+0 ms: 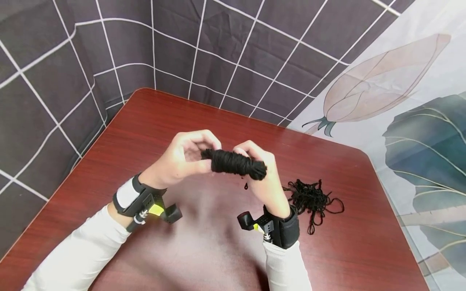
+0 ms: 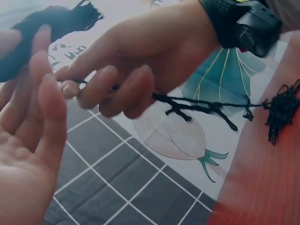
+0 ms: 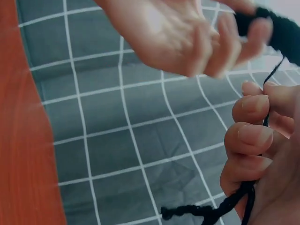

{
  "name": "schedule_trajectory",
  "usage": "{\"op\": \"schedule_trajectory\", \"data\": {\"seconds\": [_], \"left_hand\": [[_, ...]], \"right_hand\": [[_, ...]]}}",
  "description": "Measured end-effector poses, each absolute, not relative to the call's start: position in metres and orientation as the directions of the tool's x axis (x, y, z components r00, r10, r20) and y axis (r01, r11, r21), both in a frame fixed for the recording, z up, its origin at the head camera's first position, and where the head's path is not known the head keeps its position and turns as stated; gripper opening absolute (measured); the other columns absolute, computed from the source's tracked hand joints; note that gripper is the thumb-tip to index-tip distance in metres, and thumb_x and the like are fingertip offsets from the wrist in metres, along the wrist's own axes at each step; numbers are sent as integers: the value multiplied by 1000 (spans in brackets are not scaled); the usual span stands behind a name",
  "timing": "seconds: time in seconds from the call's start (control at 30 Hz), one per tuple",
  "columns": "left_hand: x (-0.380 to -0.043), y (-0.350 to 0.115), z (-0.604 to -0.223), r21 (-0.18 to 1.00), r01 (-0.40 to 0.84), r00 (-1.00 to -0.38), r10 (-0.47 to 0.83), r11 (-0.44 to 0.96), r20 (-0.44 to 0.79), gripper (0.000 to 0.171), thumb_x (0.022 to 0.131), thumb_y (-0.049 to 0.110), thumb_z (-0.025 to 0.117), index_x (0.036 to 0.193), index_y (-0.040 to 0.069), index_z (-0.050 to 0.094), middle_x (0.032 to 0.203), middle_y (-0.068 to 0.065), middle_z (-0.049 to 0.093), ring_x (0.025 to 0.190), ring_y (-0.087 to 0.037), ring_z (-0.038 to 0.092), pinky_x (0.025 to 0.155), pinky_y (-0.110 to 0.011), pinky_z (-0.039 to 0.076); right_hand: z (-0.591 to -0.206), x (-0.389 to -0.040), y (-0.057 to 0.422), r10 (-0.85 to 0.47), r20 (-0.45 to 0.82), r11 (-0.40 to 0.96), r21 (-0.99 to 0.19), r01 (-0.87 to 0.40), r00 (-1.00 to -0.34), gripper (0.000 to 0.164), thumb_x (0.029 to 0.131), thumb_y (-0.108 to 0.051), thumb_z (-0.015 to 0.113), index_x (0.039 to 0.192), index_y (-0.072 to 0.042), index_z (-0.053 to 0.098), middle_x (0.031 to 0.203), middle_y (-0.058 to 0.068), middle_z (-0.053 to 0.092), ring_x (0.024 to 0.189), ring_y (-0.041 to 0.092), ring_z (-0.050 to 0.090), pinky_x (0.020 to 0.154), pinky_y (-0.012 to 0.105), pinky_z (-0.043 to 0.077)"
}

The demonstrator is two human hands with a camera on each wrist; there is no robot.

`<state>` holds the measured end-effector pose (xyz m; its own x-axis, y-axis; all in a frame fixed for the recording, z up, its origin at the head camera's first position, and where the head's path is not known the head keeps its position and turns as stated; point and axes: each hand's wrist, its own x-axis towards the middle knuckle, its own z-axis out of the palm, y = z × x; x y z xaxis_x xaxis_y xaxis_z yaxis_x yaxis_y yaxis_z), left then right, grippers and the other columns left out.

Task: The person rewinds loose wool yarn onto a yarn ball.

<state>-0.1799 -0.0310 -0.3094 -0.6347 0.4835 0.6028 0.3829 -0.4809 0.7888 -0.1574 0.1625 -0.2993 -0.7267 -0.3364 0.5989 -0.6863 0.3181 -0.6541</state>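
Note:
A bundle of black cord [image 1: 231, 162], wound tightly round its middle with looped ends showing, is held up over the table. My left hand [image 1: 178, 157] grips its left end between thumb and fingers. Close by its right end, my right hand [image 1: 268, 190] has its fingers curled round a loose strand of the cord. That strand [image 3: 274, 70] runs from the bundle down into the right fist in the right wrist view. From the other side of the fist, knotted cord [image 2: 201, 107] stretches to a tangled pile [image 2: 281, 112] in the left wrist view.
The tangled black cord pile [image 1: 311, 198] lies on the red-brown table [image 1: 364, 250], right of my right wrist. A dark grid-patterned cloth [image 1: 225, 52] hangs behind the table, and a leaf-printed one [image 1: 364, 93] along the right. Each wrist wears a strapped camera.

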Motion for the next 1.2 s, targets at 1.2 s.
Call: {"op": "schedule_trajectory", "data": {"seconds": [1.2], "left_hand": [[-174,-29,-308,840,356,-479,692,-410,540,19,73,-10,64,90,-5,57,81,-7,59,71,-23,57,67,-25,49]], "right_hand": [[-284,-150,177,-296,678,350,-579,-737,-673,12,91,-1,53,81,-1,59,59,1,46,47,7,40,43,21,34]]}}
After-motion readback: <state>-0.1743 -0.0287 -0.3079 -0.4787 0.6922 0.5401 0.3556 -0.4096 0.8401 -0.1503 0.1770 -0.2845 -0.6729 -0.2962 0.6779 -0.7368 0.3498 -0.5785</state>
